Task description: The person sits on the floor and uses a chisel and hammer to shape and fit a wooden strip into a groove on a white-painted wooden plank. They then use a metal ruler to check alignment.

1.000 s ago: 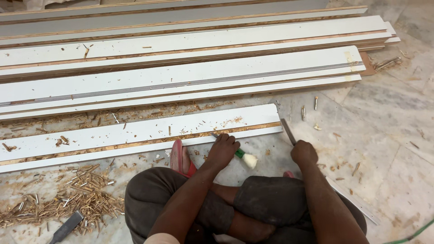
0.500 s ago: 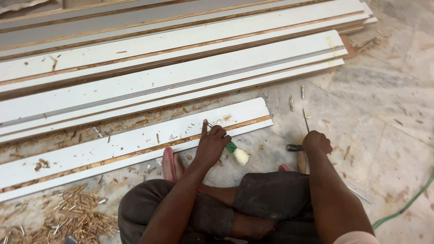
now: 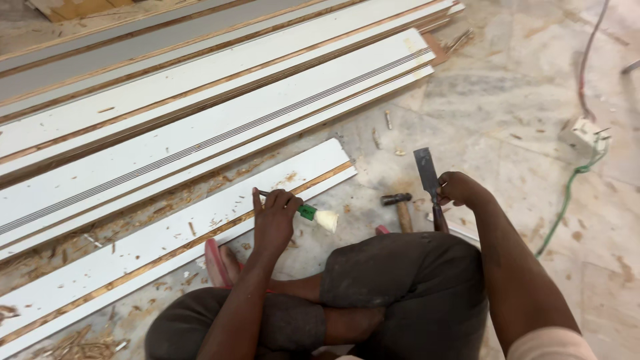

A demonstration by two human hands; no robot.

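Observation:
I sit cross-legged on a stone floor. My left hand [image 3: 275, 220] grips a small brush [image 3: 313, 215] with a green ferrule and pale bristles, just off the near edge of a white board with a brown wooden edge [image 3: 200, 220]. My right hand [image 3: 459, 189] holds a flat steel chisel [image 3: 427, 172] by its handle, blade pointing away from me above the floor. A hammer [image 3: 400, 207] lies on the floor between my hands, close to the chisel.
Several long white boards [image 3: 200, 133] lie stacked across the far floor. Wood chips are scattered along the near board and at the lower left. A white socket box [image 3: 583, 133] with a green cable [image 3: 567, 200] sits at the right. A red sandal [image 3: 217, 263] is by my knee.
The view swung right, shifting the boards leftward. My right hand lifted the chisel, blade now pointing away; the hammer lies uncovered beside it. My left hand still holds the brush.

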